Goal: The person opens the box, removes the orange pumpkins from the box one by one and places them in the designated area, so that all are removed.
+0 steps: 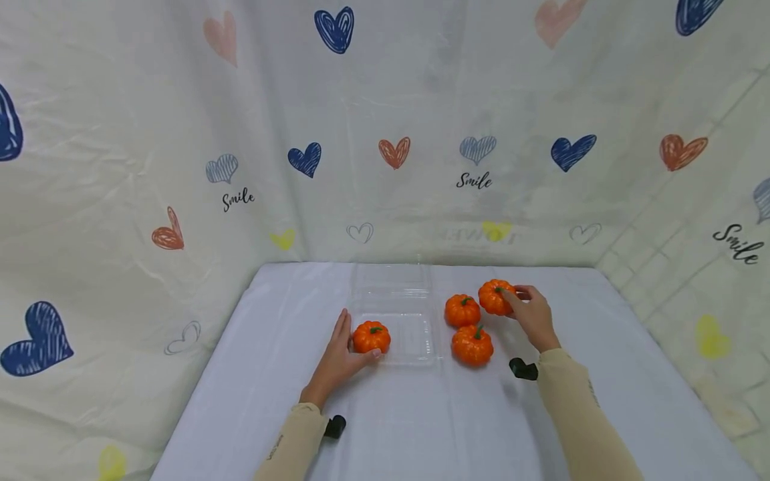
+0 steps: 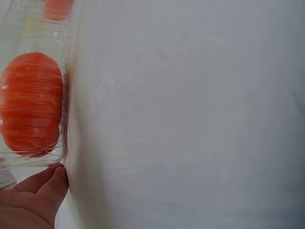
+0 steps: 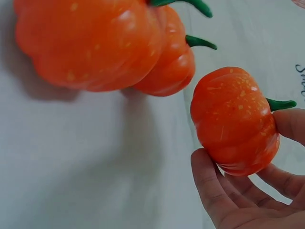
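Orange toy pumpkin [image 1: 493, 298] right of clear plastic clamshell [image 1: 412, 339], held between right hand's [image 1: 534, 321] thumb and fingers. Left hand [image 1: 337, 364], thumb spread wide from fingers, touches clamshell; second pumpkin [image 1: 369, 337] inside.

the box [image 1: 415, 341] sits on the surface [image 1: 409, 427], its lid [image 1: 391, 279] behind it. one pumpkin [image 1: 368, 339] lies in the box's left part. right of the box are a front pumpkin [image 1: 472, 348] and a back pumpkin [image 1: 461, 312]. the fourth pumpkin [image 1: 493, 298] is in the right hand [image 1: 535, 318], right of the back pumpkin. the left hand [image 1: 335, 365] is at the box's left edge.
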Motion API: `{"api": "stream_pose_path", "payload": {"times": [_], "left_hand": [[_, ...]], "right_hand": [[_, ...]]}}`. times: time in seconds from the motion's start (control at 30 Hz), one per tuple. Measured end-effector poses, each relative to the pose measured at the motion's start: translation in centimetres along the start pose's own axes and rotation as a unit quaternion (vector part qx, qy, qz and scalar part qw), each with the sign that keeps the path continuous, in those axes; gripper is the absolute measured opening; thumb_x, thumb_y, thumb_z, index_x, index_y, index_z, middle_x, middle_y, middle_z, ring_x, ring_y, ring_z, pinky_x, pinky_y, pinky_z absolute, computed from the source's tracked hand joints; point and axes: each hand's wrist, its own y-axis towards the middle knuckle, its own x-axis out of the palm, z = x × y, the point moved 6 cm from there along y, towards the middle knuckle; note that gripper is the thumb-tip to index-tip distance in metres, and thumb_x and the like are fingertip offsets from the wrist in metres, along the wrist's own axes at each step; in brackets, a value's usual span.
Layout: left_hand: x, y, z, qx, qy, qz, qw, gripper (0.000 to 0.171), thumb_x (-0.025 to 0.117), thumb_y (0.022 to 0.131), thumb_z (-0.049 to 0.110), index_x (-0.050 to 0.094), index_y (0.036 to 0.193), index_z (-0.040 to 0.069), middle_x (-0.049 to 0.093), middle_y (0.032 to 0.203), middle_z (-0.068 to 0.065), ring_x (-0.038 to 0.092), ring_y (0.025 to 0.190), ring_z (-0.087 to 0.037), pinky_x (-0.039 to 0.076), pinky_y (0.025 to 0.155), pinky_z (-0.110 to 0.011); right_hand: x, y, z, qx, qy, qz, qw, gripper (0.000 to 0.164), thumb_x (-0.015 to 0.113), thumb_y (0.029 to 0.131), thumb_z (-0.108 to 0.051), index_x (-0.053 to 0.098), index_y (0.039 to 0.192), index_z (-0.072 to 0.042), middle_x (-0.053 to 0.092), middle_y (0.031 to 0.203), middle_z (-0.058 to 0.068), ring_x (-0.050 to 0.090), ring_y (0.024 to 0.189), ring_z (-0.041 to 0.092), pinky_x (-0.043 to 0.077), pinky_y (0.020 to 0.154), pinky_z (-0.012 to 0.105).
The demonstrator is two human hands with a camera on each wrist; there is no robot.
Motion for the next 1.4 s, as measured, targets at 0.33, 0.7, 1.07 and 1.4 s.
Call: {"api": "stream_pose_path", "payload": {"times": [0.33,0.7,1.07,1.4], "left_hand": [[-0.3,-0.2,0.4,0.002,-0.007,-0.002,1.0000,0.120,0.085,0.089,0.054,0.013,0.172,0.004,0.003,0.180,0.000,0.022,0.161,-0.030,0.032,0.124,-0.051],[-0.2,-0.2,0.3,0.002,-0.006,0.001,1.0000,0.122,0.084,0.087,0.058,0.014,0.171,0.004,0.003,0.180,0.000,0.021,0.162,-0.030,0.032,0.124,-0.051],[-0.3,-0.3,0.3,-0.004,-0.013,0.001,0.9999,0.122,0.085,0.087,0.058,0.014,0.172,0.005,0.003,0.180,0.000,0.019,0.162,-0.028,0.032,0.124,-0.049],[-0.2,-0.3,0.3,-0.017,-0.007,-0.005,0.9998,0.122,0.084,0.087,0.060,0.014,0.172,0.007,0.003,0.180,0.000,0.023,0.161,-0.030,0.034,0.123,-0.052]], "right_hand": [[-0.1,-0.4,2.9,0.062,-0.036,0.007,0.997,0.075,0.052,0.109,-0.051,0.042,0.156,0.006,0.047,0.152,0.031,0.056,0.126,0.042,0.055,0.105,0.046],[0.4,-0.5,5.0,0.083,-0.044,0.017,0.995,0.073,0.049,0.110,-0.049,0.043,0.155,0.008,0.045,0.153,0.034,0.045,0.138,0.048,0.040,0.119,0.060],[1.0,-0.6,5.6,0.063,-0.069,0.051,0.994,0.074,0.040,0.113,-0.050,0.045,0.152,0.013,0.049,0.150,0.035,0.047,0.137,0.049,0.042,0.117,0.059],[0.7,-1.5,4.5,0.091,0.016,0.071,0.993,0.080,0.030,0.113,-0.053,0.023,0.166,0.007,0.030,0.168,0.032,0.030,0.154,0.047,0.028,0.125,0.058]]}}
